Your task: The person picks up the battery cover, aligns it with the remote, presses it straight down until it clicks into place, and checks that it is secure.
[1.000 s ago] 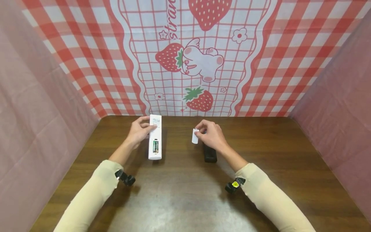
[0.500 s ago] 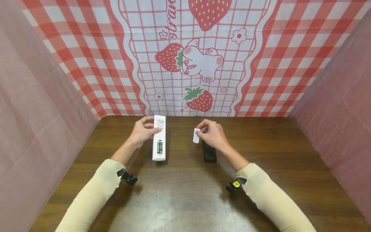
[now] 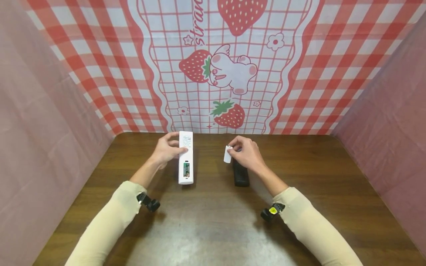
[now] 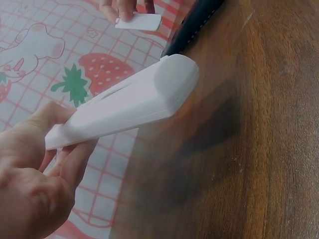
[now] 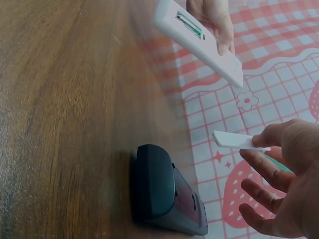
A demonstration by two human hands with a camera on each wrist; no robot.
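My left hand (image 3: 166,150) grips a white remote control (image 3: 186,155) by its upper part, thumb across the back. The remote's back faces up toward the head camera, and its battery compartment is uncovered with green batteries (image 3: 186,170) inside. In the left wrist view the remote (image 4: 129,99) is raised above the wooden table. Between thumb and index finger, my right hand (image 3: 247,153) pinches a small white battery cover (image 3: 227,154); the other fingers are spread apart in the right wrist view. Cover and remote are apart from each other.
A black remote-shaped device (image 3: 241,173) lies on the wooden table (image 3: 206,214), partly under my right hand in the head view. A strawberry-print cloth (image 3: 229,74) hangs behind the table. Pink cloths (image 3: 382,103) stand at both sides.
My left hand has carried the white remote to the right, closer to the battery cover. My right hand has shifted slightly right with the cover still pinched.
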